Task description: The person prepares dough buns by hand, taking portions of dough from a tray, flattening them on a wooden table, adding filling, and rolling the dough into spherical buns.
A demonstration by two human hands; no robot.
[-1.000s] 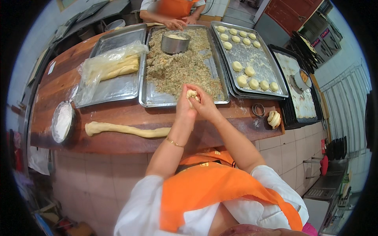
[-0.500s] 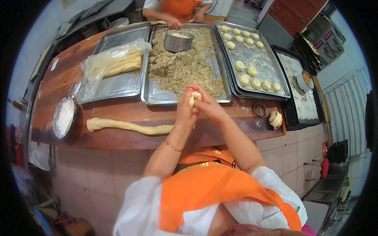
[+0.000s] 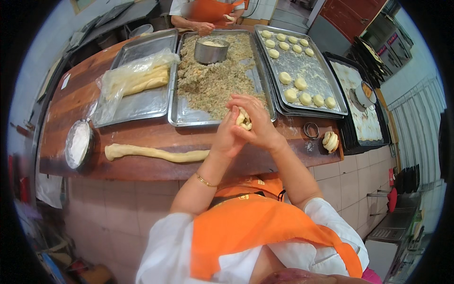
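Note:
Between my two palms sits a small piece of pale dough (image 3: 244,119), its edge gathered around a hollow with some filling showing. My left hand (image 3: 228,135) cups it from the left, fingers closed against it. My right hand (image 3: 260,125) wraps over it from the right, and its fingers hide part of the dough. Both hands are above the near edge of a metal tray of crumbly filling (image 3: 213,80). A long rope of dough (image 3: 156,153) lies on the wooden table, left of my forearms.
Left are a flour bowl (image 3: 78,143) and a tray with plastic-covered dough strips (image 3: 146,81). A metal ring mold (image 3: 211,51) stands in the filling. Right are a tray of round buns (image 3: 302,71), metal rings (image 3: 311,130) and coiled dough (image 3: 330,142). Across the table a person (image 3: 208,14) handles dough.
My hands have turned about the dough and shifted slightly right; my right hand now covers more of it. The person opposite has lifted one hand with a piece of dough.

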